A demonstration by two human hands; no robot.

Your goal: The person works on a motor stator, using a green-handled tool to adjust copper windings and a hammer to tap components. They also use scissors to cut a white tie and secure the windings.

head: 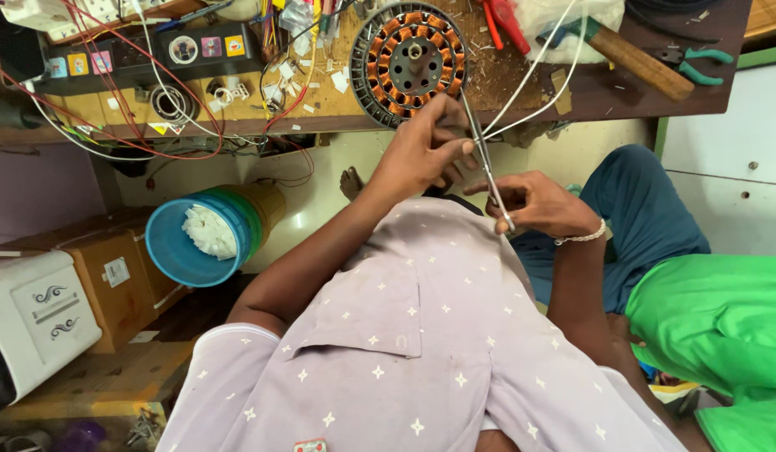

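Head view: left hand (421, 151) and right hand (538, 203) pinching thin stiff rod (486, 163) (light, likely slippery); motor coil (411, 60) at twelve o'clock.

We are in a small electrical repair workshop, the kind where fan motors get rewound. On the worn wooden workbench (86, 109) in front of us lies a round motor stator (413, 60) with copper coils, among loose red and white wires (111, 92), bits of cut insulation and sawdust. Hand tools are scattered along the bench: a wooden-handled hammer (635, 59), green-handled pliers (698, 63) and red-handled cutters (505, 21). Below the bench we see cardboard boxes (120, 285) and a blue plastic bucket (183, 247) holding white scraps.
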